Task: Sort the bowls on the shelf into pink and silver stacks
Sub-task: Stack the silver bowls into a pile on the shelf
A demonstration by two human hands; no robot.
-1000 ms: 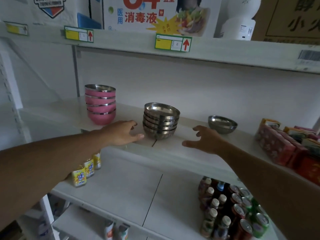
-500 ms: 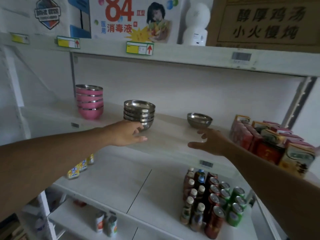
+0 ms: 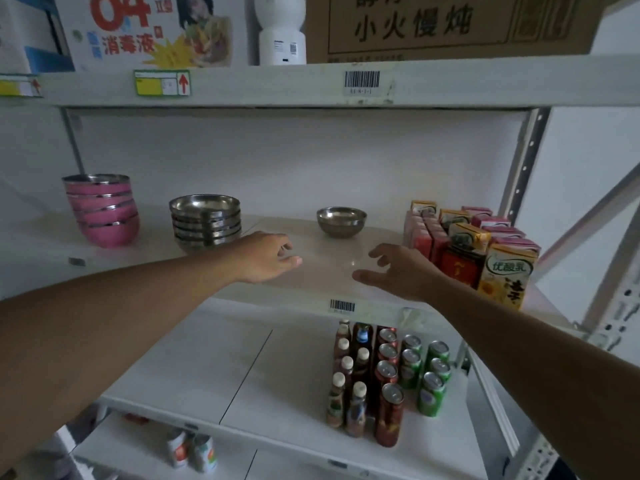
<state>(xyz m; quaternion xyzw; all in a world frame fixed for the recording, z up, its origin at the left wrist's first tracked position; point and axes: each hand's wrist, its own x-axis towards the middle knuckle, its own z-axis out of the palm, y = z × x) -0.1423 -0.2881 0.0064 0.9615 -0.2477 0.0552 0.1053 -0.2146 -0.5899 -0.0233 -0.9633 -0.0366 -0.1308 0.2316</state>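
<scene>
So at this point the sort was nearly wrapped up. The pink stack (image 3: 103,210) sat at the far left of the shelf (image 3: 329,268), the silver stack (image 3: 205,221) just to its right, kept apart from it so the colours stayed separate. One loose silver bowl (image 3: 341,221) was off on its own further right, near the drink cartons (image 3: 481,251), and I figured that one belonged on the silver pile.

Both hands were empty. My left hand (image 3: 266,258) hovered low over the shelf front with fingers loosely curled, just right of the silver stack, gripping nothing. My right hand (image 3: 398,271) was spread open, palm down, in front of the loose bowl and not touching it. My guess: the right was lined up to grab that last bowl, since it was closest.
</scene>
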